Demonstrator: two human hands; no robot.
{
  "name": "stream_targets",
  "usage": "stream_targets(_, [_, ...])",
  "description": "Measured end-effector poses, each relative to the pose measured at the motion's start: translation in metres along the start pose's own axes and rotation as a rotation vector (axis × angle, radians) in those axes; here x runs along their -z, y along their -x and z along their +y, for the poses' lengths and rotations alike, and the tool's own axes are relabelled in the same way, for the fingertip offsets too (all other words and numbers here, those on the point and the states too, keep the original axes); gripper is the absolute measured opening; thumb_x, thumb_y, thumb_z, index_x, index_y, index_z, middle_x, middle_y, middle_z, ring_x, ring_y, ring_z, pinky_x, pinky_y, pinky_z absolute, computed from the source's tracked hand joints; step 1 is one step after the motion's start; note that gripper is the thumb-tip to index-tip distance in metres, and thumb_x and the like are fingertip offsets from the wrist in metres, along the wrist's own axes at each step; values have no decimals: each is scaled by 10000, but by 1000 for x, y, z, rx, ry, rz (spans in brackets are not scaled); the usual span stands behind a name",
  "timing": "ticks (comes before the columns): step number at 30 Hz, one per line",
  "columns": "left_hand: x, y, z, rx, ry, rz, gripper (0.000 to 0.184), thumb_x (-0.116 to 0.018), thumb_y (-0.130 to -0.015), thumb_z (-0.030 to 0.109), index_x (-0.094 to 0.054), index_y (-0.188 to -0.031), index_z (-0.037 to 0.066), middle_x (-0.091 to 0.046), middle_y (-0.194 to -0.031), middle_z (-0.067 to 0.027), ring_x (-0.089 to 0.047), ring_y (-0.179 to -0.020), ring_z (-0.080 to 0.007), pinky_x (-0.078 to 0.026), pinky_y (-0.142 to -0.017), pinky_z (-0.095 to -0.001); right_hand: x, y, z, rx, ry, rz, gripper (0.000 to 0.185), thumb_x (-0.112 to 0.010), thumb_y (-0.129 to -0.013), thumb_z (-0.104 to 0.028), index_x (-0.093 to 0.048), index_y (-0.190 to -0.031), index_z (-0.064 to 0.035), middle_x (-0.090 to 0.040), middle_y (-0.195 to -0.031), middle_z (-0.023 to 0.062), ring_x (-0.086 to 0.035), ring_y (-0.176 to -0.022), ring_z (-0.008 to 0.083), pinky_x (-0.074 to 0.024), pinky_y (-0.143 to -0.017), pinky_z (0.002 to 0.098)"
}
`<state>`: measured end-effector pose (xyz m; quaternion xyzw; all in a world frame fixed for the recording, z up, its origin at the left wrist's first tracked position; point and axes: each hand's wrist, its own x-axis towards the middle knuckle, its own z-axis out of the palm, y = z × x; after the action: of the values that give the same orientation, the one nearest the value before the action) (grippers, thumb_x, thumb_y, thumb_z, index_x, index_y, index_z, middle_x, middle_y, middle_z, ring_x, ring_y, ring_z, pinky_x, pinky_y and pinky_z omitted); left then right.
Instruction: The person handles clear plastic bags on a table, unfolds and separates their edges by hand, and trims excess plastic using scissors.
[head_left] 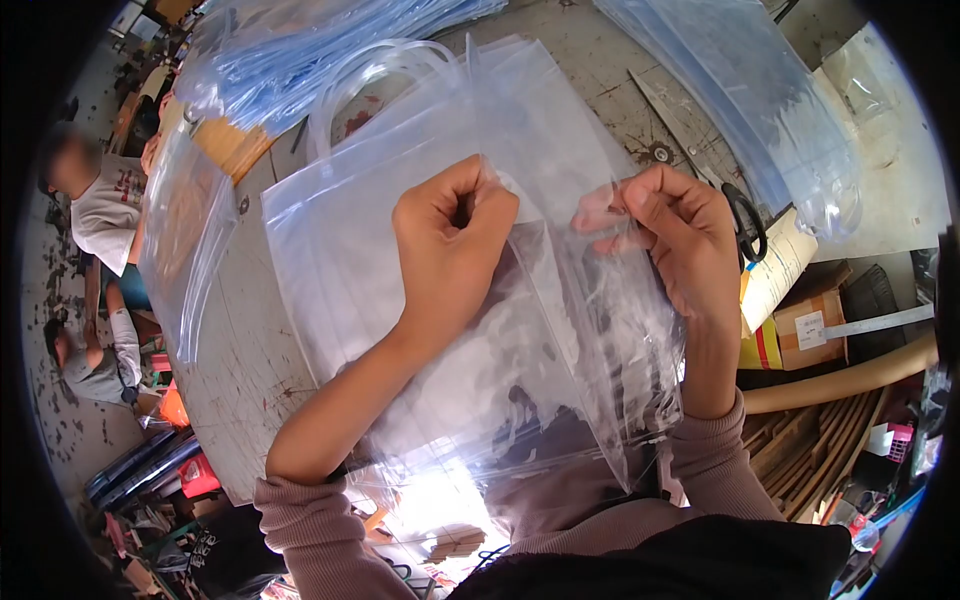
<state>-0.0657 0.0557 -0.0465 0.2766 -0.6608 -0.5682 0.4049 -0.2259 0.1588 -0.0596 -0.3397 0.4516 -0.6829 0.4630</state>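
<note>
Clear plastic film (545, 350) stretches between both hands, at the near side of the worktop (240, 420).
I see the left hand (440, 240) clamped on the film's upper edge, probably to anchor it; the right hand (688, 228) has fingertips showing through the film, and I cannot tell whether they pinch it. A handled bag (320, 215) lies flat beneath. Plastic stacks (300, 75) rest far left and far right, likely leaving the middle for handling; scissors (748, 225) lie right, seemingly within reach.

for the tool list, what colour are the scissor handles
The scissor handles are black; the head view shows them best.
</note>
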Motion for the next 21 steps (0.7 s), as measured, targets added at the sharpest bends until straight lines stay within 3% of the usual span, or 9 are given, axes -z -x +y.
stream_targets(21, [3, -1, 1, 33, 53, -39, 274, -492, -829, 67, -440, -562, 31, -378, -512, 61, -328, -470, -5, -239, -428, -222, -1, 0, 3, 19, 72, 17, 187, -464, -945, -102, -552, -893, 55, -639, -904, 165, -651, -816, 211, -546, -689, 300])
